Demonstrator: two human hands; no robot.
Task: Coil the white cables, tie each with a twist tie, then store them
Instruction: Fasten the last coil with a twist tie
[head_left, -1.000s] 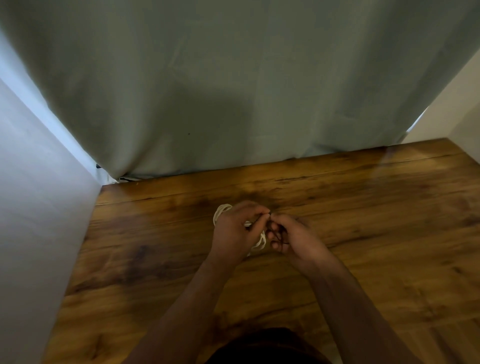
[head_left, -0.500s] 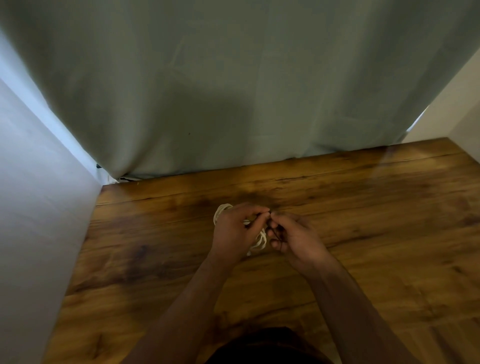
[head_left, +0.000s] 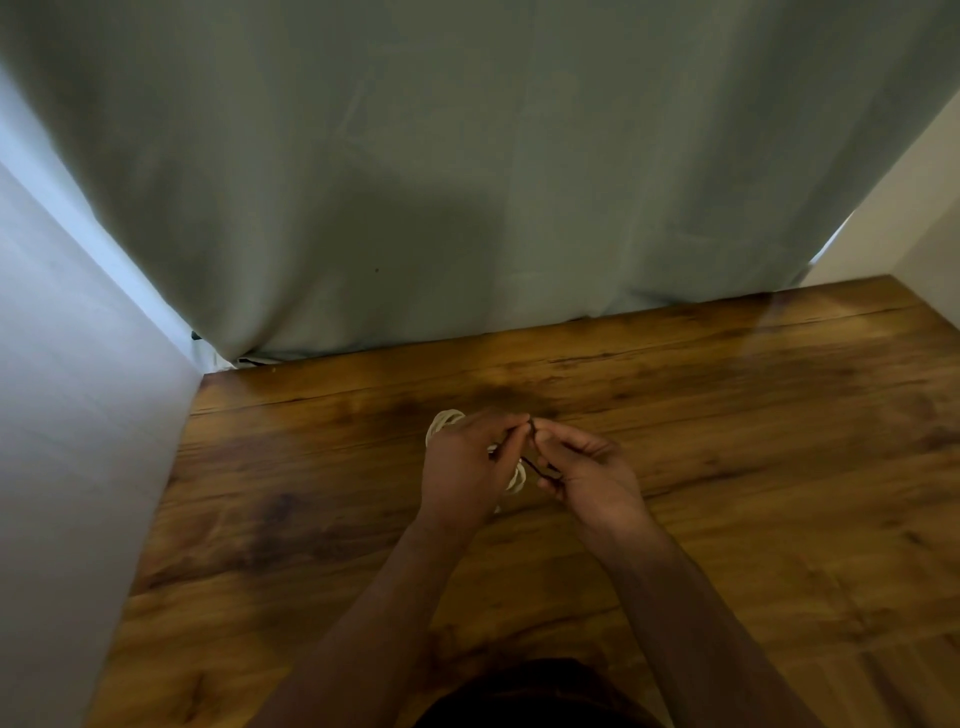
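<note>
- We see no box or bag in the picture, only a brown wooden table (head_left: 727, 467) with a grey-green curtain (head_left: 467, 182) hanging behind it.
- Our left hand (head_left: 462, 467) is in the middle of the frame. Its fingers are curled round a white cable (head_left: 517, 478), and its fingertips pinch the top end of a thin dark twist tie (head_left: 532, 465).
- Our right hand (head_left: 587, 467) is just beside the left one. Its fingers are bent, and its fingertips touch the left fingertips at the top of the tie. We think it pinches the tie too.
- The cable is wound in small round loops. One loop peeks out at the upper left of the left hand, more show between our two hands.
- The tie runs down across the loops between the hands.
- We cannot tell if the tie is twisted shut.
</note>
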